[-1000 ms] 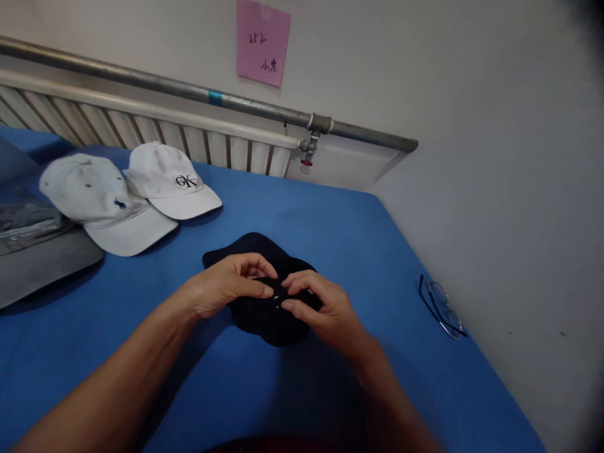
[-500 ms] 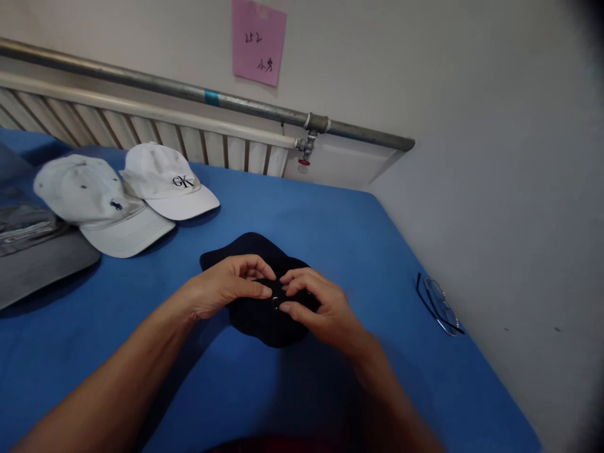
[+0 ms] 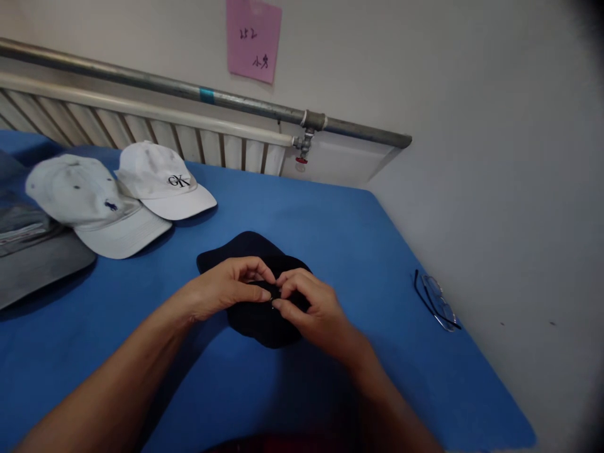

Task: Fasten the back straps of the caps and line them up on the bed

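Note:
A dark cap (image 3: 264, 324) lies on the blue surface with its brim pointing to the upper left. My left hand (image 3: 236, 283) pinches the cap's strap from the left, fingers and thumb closed on it. From the right, my right hand (image 3: 314, 308) has its fingertips and thumb closed on the strap close to the left fingertips. A small shiny metal piece shows between the two thumbs. The fingers partly hide the strap.
On the blue table (image 3: 325, 214), a white cap (image 3: 155, 170), a pale cap (image 3: 89, 195) and a grey cap (image 3: 42, 264) lie at the left. Glasses (image 3: 438, 302) rest near the right edge. Behind are a radiator (image 3: 189, 141) and a metal pipe (image 3: 255, 106).
My right hand has moved slightly left, its fingertips nearer my left hand and covering more of the metal piece. The whole view has shifted a little.

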The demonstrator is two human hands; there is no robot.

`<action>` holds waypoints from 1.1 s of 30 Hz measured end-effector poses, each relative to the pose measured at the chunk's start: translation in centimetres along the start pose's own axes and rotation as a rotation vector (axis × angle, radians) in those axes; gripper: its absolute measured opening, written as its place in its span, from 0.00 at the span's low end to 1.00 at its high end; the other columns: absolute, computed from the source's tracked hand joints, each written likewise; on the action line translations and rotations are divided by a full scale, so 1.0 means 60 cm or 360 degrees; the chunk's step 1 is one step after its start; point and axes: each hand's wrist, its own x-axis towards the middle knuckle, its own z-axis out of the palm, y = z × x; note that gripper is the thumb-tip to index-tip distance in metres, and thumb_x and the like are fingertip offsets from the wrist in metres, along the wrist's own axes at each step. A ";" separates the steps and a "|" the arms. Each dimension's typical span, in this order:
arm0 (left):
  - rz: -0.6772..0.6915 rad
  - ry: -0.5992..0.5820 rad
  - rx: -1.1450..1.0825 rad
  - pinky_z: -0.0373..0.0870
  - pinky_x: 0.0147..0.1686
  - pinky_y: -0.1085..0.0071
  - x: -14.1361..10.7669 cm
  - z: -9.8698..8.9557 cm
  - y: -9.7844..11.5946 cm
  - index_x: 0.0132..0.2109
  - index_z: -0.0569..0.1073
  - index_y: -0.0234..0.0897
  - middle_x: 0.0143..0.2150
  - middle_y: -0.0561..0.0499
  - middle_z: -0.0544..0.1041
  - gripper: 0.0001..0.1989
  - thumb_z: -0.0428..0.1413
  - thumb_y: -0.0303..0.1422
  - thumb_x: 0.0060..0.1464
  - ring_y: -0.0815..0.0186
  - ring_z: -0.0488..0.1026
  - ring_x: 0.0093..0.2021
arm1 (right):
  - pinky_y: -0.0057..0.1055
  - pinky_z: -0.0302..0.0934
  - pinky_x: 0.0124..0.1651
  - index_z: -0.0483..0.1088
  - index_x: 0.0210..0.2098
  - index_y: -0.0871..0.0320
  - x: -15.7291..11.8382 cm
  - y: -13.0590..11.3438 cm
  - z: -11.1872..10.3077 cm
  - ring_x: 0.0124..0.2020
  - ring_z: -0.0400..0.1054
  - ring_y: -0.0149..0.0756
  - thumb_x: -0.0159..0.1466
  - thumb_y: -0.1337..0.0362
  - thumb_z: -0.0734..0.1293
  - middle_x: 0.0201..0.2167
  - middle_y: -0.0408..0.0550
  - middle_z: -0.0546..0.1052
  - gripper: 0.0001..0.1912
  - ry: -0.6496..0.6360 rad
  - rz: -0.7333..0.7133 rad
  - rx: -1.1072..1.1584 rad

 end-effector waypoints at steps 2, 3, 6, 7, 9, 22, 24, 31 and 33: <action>0.0011 0.0003 0.0018 0.61 0.36 0.71 0.001 -0.001 0.000 0.39 0.75 0.38 0.34 0.55 0.73 0.09 0.61 0.30 0.47 0.68 0.67 0.36 | 0.33 0.64 0.43 0.65 0.30 0.55 -0.001 0.000 0.005 0.39 0.70 0.34 0.59 0.72 0.68 0.37 0.46 0.74 0.08 0.0031 -0.0025 -0.0033; 0.0017 0.0000 0.0027 0.60 0.36 0.71 0.002 -0.001 -0.001 0.39 0.75 0.38 0.33 0.55 0.73 0.09 0.61 0.30 0.47 0.68 0.67 0.35 | 0.33 0.63 0.43 0.65 0.30 0.55 -0.001 -0.001 0.006 0.39 0.70 0.34 0.59 0.72 0.68 0.37 0.46 0.74 0.08 0.0041 -0.0042 -0.0051; 0.0002 -0.0011 0.0023 0.60 0.35 0.71 0.003 -0.005 -0.003 0.38 0.75 0.39 0.32 0.56 0.72 0.09 0.62 0.31 0.47 0.69 0.66 0.34 | 0.35 0.64 0.44 0.66 0.31 0.55 -0.001 -0.004 0.003 0.40 0.70 0.35 0.60 0.70 0.68 0.38 0.47 0.74 0.07 0.0019 -0.0059 -0.0056; -0.0006 -0.0010 0.0012 0.60 0.35 0.72 0.003 -0.006 -0.004 0.38 0.75 0.39 0.31 0.56 0.71 0.09 0.62 0.31 0.47 0.69 0.66 0.33 | 0.35 0.64 0.45 0.66 0.32 0.55 0.000 -0.004 -0.001 0.41 0.70 0.36 0.60 0.69 0.68 0.38 0.47 0.74 0.06 0.0018 -0.0060 -0.0041; -0.0028 0.0001 -0.0005 0.59 0.34 0.72 0.003 -0.008 -0.004 0.38 0.75 0.39 0.30 0.57 0.71 0.09 0.63 0.31 0.47 0.70 0.65 0.33 | 0.36 0.64 0.46 0.67 0.32 0.54 0.001 -0.003 -0.013 0.42 0.70 0.37 0.60 0.69 0.68 0.39 0.47 0.75 0.05 0.0072 -0.0056 -0.0018; -0.0078 -0.0162 -0.0032 0.57 0.29 0.74 0.001 -0.010 -0.006 0.42 0.73 0.40 0.30 0.58 0.69 0.13 0.63 0.31 0.48 0.71 0.64 0.29 | 0.34 0.63 0.43 0.71 0.44 0.53 0.001 -0.006 -0.037 0.39 0.70 0.35 0.57 0.74 0.66 0.37 0.43 0.78 0.17 -0.0318 0.0251 -0.0175; -0.0058 -0.0258 -0.0046 0.61 0.32 0.74 0.001 -0.011 -0.008 0.45 0.72 0.41 0.34 0.57 0.71 0.17 0.64 0.29 0.47 0.70 0.67 0.33 | 0.34 0.63 0.44 0.71 0.43 0.53 0.002 -0.007 -0.035 0.39 0.70 0.34 0.56 0.75 0.65 0.37 0.43 0.78 0.17 -0.0325 0.0230 -0.0220; -0.0049 -0.0244 -0.0085 0.65 0.34 0.72 0.004 -0.009 -0.013 0.47 0.71 0.41 0.35 0.55 0.73 0.18 0.62 0.27 0.46 0.70 0.69 0.34 | 0.34 0.61 0.45 0.71 0.42 0.54 0.002 -0.004 -0.031 0.35 0.69 0.33 0.59 0.76 0.61 0.34 0.42 0.78 0.16 -0.0297 0.0040 -0.0412; -0.0067 -0.0222 -0.0087 0.63 0.32 0.73 0.004 -0.008 -0.012 0.46 0.72 0.40 0.33 0.56 0.72 0.18 0.61 0.27 0.46 0.71 0.68 0.32 | 0.33 0.61 0.43 0.71 0.41 0.54 0.000 -0.004 -0.032 0.33 0.69 0.33 0.60 0.75 0.61 0.32 0.42 0.78 0.14 -0.0252 0.0021 -0.0417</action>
